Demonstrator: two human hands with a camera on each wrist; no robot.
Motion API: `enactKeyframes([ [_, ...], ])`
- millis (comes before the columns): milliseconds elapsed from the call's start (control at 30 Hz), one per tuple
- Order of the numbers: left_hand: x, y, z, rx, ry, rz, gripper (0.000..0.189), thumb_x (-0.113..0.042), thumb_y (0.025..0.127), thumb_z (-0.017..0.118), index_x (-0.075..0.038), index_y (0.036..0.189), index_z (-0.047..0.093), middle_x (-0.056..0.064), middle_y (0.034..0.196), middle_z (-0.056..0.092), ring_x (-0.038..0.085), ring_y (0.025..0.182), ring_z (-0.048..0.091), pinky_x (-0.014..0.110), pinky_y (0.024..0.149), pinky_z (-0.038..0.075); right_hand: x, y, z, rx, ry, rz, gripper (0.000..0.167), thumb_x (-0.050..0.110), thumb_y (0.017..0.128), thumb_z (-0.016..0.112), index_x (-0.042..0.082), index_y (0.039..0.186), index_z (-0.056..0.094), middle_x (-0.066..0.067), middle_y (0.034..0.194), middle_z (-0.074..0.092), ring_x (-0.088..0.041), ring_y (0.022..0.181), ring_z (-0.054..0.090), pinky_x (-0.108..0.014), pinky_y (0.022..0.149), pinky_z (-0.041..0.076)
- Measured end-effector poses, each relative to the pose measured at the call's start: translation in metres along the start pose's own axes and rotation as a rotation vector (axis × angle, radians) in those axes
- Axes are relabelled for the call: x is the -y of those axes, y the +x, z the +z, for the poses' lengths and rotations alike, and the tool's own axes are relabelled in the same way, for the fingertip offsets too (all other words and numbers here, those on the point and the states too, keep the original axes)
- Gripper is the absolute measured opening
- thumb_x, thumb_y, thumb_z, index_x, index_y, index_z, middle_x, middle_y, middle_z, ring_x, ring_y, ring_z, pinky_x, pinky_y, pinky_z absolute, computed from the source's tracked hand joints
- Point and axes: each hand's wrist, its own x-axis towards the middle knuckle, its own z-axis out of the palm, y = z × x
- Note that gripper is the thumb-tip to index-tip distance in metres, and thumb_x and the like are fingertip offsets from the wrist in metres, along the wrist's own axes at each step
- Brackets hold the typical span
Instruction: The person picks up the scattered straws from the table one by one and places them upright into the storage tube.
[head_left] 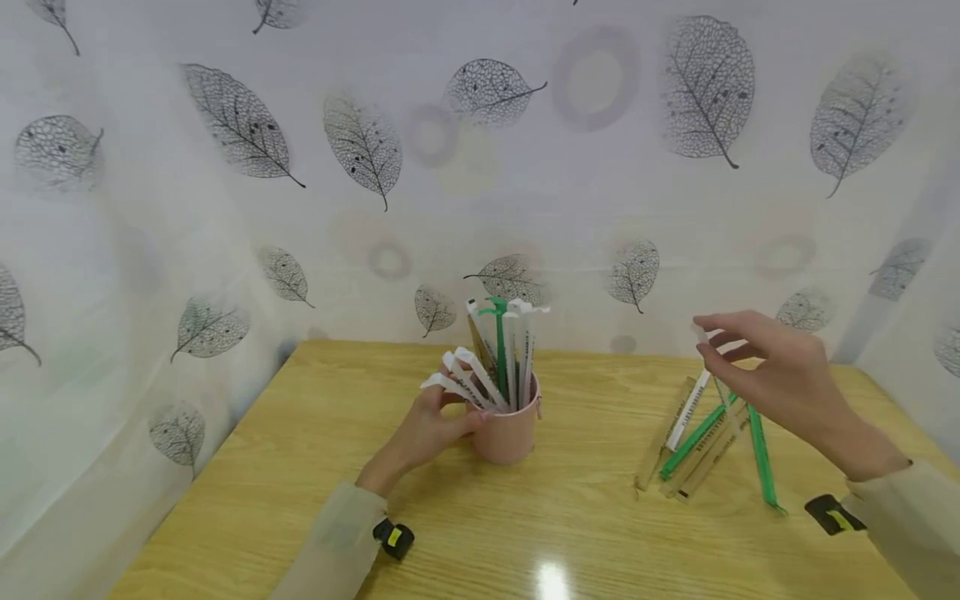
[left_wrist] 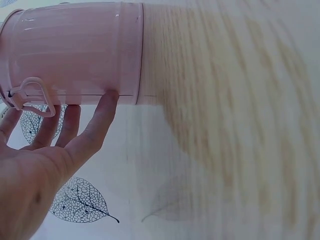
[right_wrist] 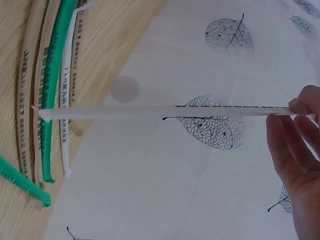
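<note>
My left hand holds a small pink bucket by its side near the rim. In the left wrist view, the fingers press along the wall of the bucket, beside its wire handle loop. Several wrapped straws, white, green and brown, stand in the bucket, some white ones leaning out over the left hand. At the right, my right hand pinches one end of a white wrapped straw between thumb and fingers. This straw hangs down over the loose straws on the table.
On the wooden table below my right hand lie several wrapped straws: brown ones, a white one and a green one. A pale curtain with leaf prints hangs behind the table and along its sides.
</note>
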Motion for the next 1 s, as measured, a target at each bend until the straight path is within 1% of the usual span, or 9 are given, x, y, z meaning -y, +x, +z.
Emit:
enactKeyframes([
  [100,0.001,0.0,0.0,0.003,0.003,0.026,0.064,-0.023,0.092,0.077,-0.019,0.148,0.046,0.005,0.152,0.049,0.033,0.135,0.054,0.053,0.115,0.045,0.005,0.007,0.009,-0.056,0.055,0.002,0.03,0.0,0.085,0.076,-0.004,0.114,0.074,-0.003,0.109,0.075,0.01,0.095,0.067,-0.005,0.078,0.054],
  [167,0.001,0.0,0.001,0.001,0.007,0.037,0.065,-0.022,0.092,0.077,-0.019,0.149,0.045,0.006,0.152,0.048,0.032,0.134,0.055,0.053,0.115,0.045,0.01,0.012,0.014,-0.083,0.085,0.014,0.043,-0.017,0.072,0.075,-0.006,0.114,0.073,0.001,0.113,0.075,0.009,0.095,0.067,-0.005,0.079,0.055],
  [200,0.0,0.0,0.001,0.0,0.01,0.035,0.065,-0.023,0.092,0.077,-0.019,0.149,0.045,0.005,0.152,0.049,0.031,0.134,0.055,0.053,0.115,0.046,0.012,0.014,0.017,-0.099,0.101,0.02,0.046,-0.02,0.069,0.074,-0.007,0.113,0.073,0.003,0.113,0.075,0.008,0.095,0.068,-0.006,0.079,0.055],
  [267,0.0,0.0,0.0,-0.001,0.016,0.029,0.066,-0.023,0.092,0.077,-0.019,0.149,0.044,0.005,0.152,0.049,0.03,0.134,0.055,0.052,0.115,0.046,0.017,0.019,0.022,-0.13,0.141,0.028,0.046,-0.022,0.068,0.073,-0.009,0.113,0.073,0.005,0.114,0.074,0.006,0.095,0.069,-0.006,0.079,0.055],
  [333,-0.001,0.0,0.0,-0.001,0.016,0.001,0.067,-0.024,0.091,0.077,-0.022,0.149,0.044,0.002,0.152,0.049,0.028,0.134,0.055,0.05,0.115,0.047,0.022,0.024,0.027,-0.154,0.169,0.032,0.046,-0.022,0.068,0.073,-0.01,0.113,0.072,0.008,0.115,0.073,0.004,0.095,0.07,-0.007,0.079,0.056],
  [467,0.0,0.0,0.0,0.003,0.021,-0.025,0.068,-0.025,0.092,0.077,-0.024,0.15,0.043,0.001,0.152,0.048,0.029,0.134,0.055,0.051,0.115,0.047,0.03,0.033,0.035,-0.193,0.208,0.033,0.046,-0.023,0.069,0.073,-0.011,0.114,0.072,0.0,0.111,0.075,0.001,0.094,0.071,-0.009,0.079,0.057],
  [633,0.0,0.0,0.002,-0.012,0.022,-0.039,0.067,-0.026,0.092,0.077,-0.022,0.15,0.044,0.003,0.152,0.049,0.03,0.133,0.056,0.051,0.113,0.048,0.04,0.046,0.043,-0.243,0.248,0.058,0.046,-0.023,0.07,0.074,-0.011,0.114,0.071,-0.004,0.11,0.075,-0.001,0.094,0.072,-0.011,0.079,0.058],
  [833,-0.003,-0.001,0.003,-0.023,0.018,-0.091,0.066,-0.028,0.091,0.076,-0.025,0.149,0.045,0.002,0.152,0.049,0.031,0.133,0.057,0.047,0.106,0.055,0.053,0.064,0.051,-0.324,0.321,0.092,0.041,-0.023,0.073,0.073,-0.013,0.112,0.071,0.002,0.111,0.075,-0.003,0.09,0.073,-0.015,0.079,0.06],
  [1000,-0.003,0.0,0.003,-0.029,0.021,-0.079,0.064,-0.025,0.092,0.076,-0.022,0.149,0.046,0.004,0.151,0.05,0.032,0.132,0.057,0.045,0.102,0.057,0.068,0.08,0.06,-0.406,0.415,0.099,0.036,-0.019,0.076,0.074,-0.015,0.112,0.069,0.003,0.108,0.076,-0.006,0.088,0.074,-0.018,0.078,0.062],
])
